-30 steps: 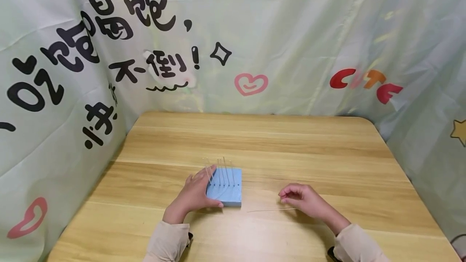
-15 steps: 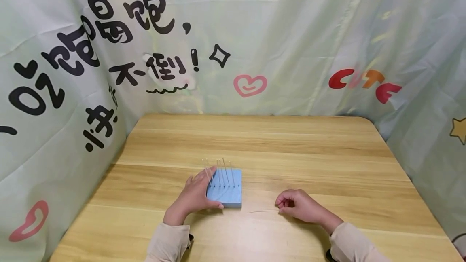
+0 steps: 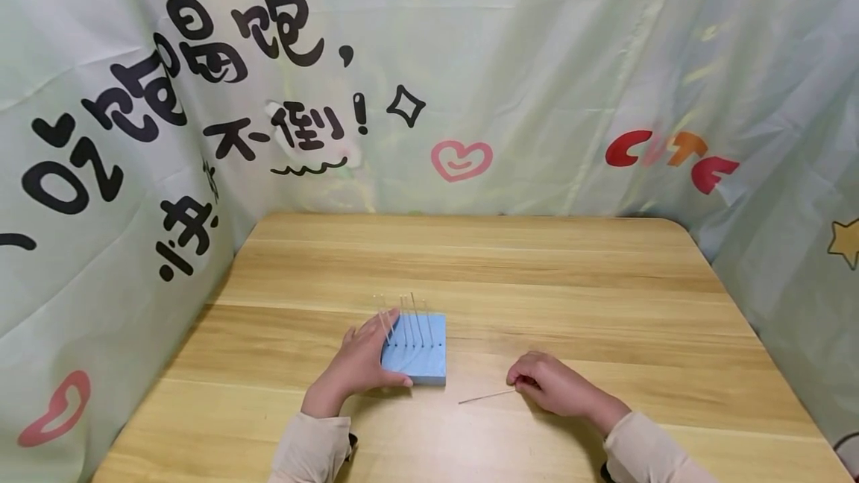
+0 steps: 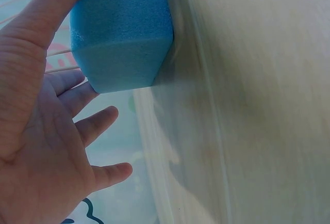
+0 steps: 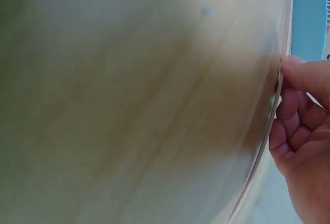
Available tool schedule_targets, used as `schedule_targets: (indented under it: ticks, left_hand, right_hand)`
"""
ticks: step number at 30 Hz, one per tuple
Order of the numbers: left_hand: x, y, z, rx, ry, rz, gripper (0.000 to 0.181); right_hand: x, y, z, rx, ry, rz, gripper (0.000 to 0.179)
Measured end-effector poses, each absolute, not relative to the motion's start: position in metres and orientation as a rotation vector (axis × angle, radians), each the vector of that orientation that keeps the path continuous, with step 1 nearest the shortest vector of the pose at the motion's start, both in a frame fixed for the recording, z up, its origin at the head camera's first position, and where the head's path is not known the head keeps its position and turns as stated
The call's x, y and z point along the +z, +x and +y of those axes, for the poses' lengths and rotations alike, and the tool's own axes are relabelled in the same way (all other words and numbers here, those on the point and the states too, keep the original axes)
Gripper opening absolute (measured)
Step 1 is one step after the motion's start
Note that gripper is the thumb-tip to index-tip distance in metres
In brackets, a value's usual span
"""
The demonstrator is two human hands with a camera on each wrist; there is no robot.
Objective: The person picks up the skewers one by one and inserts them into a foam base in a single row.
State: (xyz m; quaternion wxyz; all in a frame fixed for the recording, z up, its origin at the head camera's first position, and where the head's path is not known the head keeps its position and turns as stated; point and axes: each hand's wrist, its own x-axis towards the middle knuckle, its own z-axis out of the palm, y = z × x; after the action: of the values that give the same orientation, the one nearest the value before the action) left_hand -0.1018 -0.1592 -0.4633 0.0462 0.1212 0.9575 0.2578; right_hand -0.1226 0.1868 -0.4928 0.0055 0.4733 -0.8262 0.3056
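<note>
A blue foam block (image 3: 426, 365) sits on the table, a row of small dark holes across its top. Several thin sticks (image 3: 417, 317) rise from it, leaning slightly. My left hand (image 3: 359, 360) grips its left part, thumb at the front side and index finger at the back. Seen from the left wrist, the thumb lies against the block (image 4: 121, 33) and the other fingers spread apart behind. To the right of the block, my right hand (image 3: 553, 384) pinches the right end of a thin stick (image 3: 486, 396), which points left, close over the table. Its other fingers curl inward.
The wooden table (image 3: 570, 267) extends behind and to both sides of the block. A pale printed curtain (image 3: 537, 80) hangs along its back and sides.
My right hand has moved left and slightly nearer, and now pinches the stick that lay beneath it. The stick's left end has swung toward the front. The left hand and block have stayed put.
</note>
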Motion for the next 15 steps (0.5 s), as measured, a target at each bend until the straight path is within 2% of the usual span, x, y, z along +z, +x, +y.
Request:
schedule_targets:
  ticks: [7,15]
  left_hand:
    - [-0.464,-0.102,-0.158,0.765,0.366,2.927,0.118]
    - [-0.464,-0.102,-0.158,0.765,0.364,2.926,0.117]
  right_hand:
    - [-0.488,-0.122,0.188,1.025,1.383,-2.611,0.016]
    - [-0.473,-0.132,0.185,1.411,1.207,-2.543,0.011]
